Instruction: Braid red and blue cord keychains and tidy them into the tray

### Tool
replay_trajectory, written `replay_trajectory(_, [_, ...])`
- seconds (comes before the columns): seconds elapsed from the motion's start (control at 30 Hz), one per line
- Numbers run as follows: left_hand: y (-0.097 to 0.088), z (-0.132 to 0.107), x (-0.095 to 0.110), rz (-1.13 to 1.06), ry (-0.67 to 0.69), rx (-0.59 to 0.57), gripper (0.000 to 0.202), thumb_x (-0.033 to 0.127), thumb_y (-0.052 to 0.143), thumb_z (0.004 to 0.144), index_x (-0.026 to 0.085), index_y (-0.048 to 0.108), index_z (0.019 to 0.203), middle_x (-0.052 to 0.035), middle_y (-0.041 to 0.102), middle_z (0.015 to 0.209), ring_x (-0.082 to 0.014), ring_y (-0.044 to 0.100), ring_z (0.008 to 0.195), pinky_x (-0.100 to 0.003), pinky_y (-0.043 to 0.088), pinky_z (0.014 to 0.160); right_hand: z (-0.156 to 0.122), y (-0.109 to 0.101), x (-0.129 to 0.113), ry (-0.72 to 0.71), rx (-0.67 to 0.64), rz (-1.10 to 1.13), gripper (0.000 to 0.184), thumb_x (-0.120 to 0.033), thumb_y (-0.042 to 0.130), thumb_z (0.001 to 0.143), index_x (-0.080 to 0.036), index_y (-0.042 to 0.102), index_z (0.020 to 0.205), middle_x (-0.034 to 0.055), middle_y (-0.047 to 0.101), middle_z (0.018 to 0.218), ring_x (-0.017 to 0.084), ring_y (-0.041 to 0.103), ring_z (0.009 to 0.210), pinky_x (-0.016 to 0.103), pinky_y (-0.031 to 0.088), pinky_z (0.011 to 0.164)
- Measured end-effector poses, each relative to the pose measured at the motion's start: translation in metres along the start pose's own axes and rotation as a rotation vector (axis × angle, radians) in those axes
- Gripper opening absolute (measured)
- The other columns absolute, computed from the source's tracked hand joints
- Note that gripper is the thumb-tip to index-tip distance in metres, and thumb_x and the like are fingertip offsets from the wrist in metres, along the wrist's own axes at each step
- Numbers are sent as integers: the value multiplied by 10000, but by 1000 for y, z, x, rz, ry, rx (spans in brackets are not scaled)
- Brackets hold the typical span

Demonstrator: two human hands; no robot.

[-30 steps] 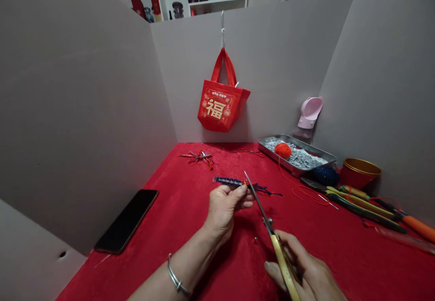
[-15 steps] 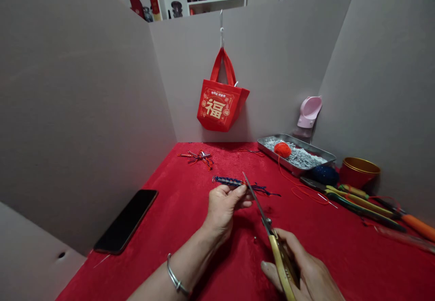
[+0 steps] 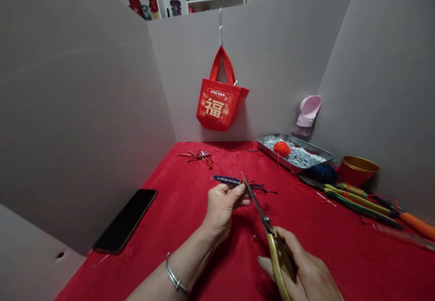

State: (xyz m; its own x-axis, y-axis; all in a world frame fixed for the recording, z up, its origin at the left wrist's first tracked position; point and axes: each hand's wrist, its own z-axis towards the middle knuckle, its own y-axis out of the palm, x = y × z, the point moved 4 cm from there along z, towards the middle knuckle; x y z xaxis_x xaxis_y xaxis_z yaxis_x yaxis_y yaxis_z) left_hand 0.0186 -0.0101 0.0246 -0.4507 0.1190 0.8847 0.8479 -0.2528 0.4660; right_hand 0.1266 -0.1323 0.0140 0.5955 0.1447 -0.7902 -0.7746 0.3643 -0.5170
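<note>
My left hand (image 3: 222,208) pinches a blue braided cord (image 3: 227,180) between thumb and fingers, and loose blue and red strands (image 3: 261,187) trail from its right end. My right hand (image 3: 301,269) is shut on the handles of gold-handled scissors (image 3: 279,260). Their steel blades (image 3: 258,203) reach up to the strands just beyond my left fingertips, with the tips crossing the cord's end. A silver bangle (image 3: 175,280) circles my left wrist.
Red velvet cloth (image 3: 306,255) covers the table, with grey board walls around it. A black phone (image 3: 125,220) lies at left, and a knotted cord ornament (image 3: 197,157) lies ahead. At right are a metal tray (image 3: 295,153) holding orange yarn, a gold-rimmed red cup (image 3: 356,171), and several tools.
The scissors and my right hand have shifted slightly left. The whole view has drifted a little, and my left hand still holds the cord.
</note>
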Motion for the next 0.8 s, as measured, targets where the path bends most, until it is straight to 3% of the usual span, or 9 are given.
replay_trajectory(0.23, [0, 0, 1, -3, -8, 4, 271, 302, 720, 637, 74, 655, 768, -59, 663, 689, -118, 613, 598, -219, 507, 567, -2, 2, 2, 62, -6, 31, 283, -417, 534, 742, -220, 500, 942, -65, 508, 497, 123, 496, 421, 205, 372, 416])
replay_trajectory(0.47, [0, 1, 2, 3, -1, -7, 257, 282, 710, 654, 65, 652, 778, -58, 661, 689, -112, 609, 589, -215, 508, 563, 1, 2, 1, 69, -107, 18, 288, -424, 506, 768, -206, 477, 954, -60, 499, 522, 121, 498, 447, 206, 390, 446])
replay_trajectory(0.8, [1, 2, 0, 11, -7, -23, 245, 268, 698, 671, 58, 644, 785, -63, 663, 689, -115, 617, 600, -212, 509, 569, -3, 7, 9, 58, 7, 70, 289, -470, 523, 755, -226, 499, 908, -63, 488, 493, 124, 479, 412, 210, 357, 420])
